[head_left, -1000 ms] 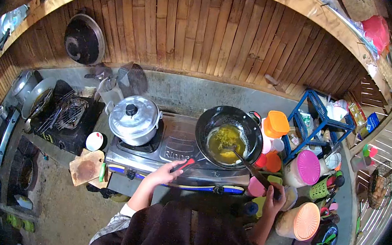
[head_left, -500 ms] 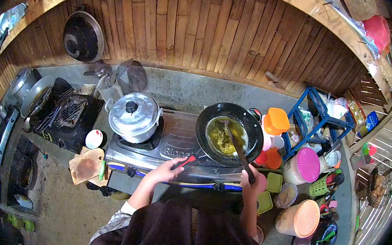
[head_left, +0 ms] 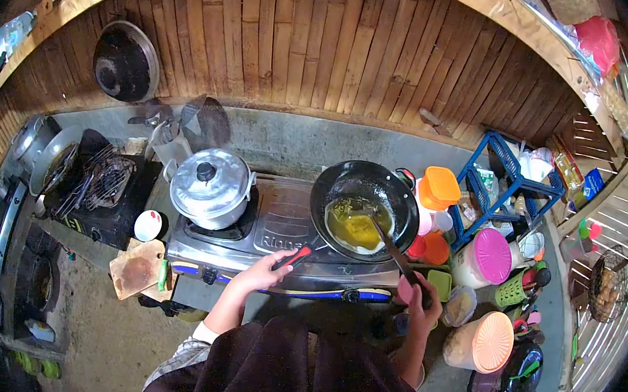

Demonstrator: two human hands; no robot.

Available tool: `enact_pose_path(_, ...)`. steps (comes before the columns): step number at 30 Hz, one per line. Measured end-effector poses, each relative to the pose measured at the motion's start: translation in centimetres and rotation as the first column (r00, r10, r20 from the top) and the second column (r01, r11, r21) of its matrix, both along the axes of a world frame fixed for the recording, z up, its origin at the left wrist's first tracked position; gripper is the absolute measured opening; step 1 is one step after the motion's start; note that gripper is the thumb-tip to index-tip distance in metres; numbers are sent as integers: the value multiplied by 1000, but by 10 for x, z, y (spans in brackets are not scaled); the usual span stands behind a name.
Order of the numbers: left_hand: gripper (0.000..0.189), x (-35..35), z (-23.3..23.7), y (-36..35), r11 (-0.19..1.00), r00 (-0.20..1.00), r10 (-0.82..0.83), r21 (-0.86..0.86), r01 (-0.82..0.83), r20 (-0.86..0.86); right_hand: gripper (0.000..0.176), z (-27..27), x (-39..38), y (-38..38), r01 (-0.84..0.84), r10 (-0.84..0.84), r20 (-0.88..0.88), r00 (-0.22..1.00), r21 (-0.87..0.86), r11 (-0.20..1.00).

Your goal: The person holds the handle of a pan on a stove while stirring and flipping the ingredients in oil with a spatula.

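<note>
A black wok stands over the right side of the gas stove. My left hand is closed round its red-and-black handle. Yellow liquid, probably oil, has pooled toward the near side of the wok, with small yellowish bits by it. My right hand grips a long-handled spatula, whose far end dips into the liquid. The tip of the spatula is partly hidden there.
A lidded aluminium pot sits on the left burner. Orange, pink and green plastic containers crowd the wok's right side, near a blue rack. A wooden board and a grill stove are on the left.
My right hand and the spatula have shifted right. The liquid has gathered toward the wok's near side, and more of its far wall shows. My left hand stays on the handle.
</note>
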State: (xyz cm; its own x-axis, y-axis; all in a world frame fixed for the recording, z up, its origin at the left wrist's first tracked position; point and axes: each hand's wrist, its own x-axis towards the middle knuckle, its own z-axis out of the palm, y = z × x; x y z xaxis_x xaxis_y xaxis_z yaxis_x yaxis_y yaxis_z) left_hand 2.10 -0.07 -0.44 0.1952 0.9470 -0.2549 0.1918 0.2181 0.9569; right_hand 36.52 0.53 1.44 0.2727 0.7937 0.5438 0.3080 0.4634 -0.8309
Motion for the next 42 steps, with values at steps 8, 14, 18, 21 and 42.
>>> enact_pose_path(8, 43, 1, -1, 0, 999, 998, 18, 38, -16, -53, 10, 9, 47, -36, 213, -223, -34, 974, -190, 958)
enact_pose_path(14, 43, 0, -3, 1, 1000, 999, 5, 11, -4, -45, 12, 29, 42, -48, 280, -286, -39, 958, -116, 953)
enact_pose_path(18, 44, 0, 2, 0, 1000, 999, 5, 7, -4, -50, 11, 14, 43, -37, 284, -284, 30, 958, -22, 958)
enact_pose_path(21, 43, -1, -9, 3, 998, 999, 9, 65, -6, -43, 10, 10, 36, -29, 162, -172, -95, 980, -112, 981)
enact_pose_path(42, 43, -3, -5, 3, 1000, 996, -9, 7, 10, -84, 31, -39, -27, 3, -182, 142, -122, 982, -443, 878)
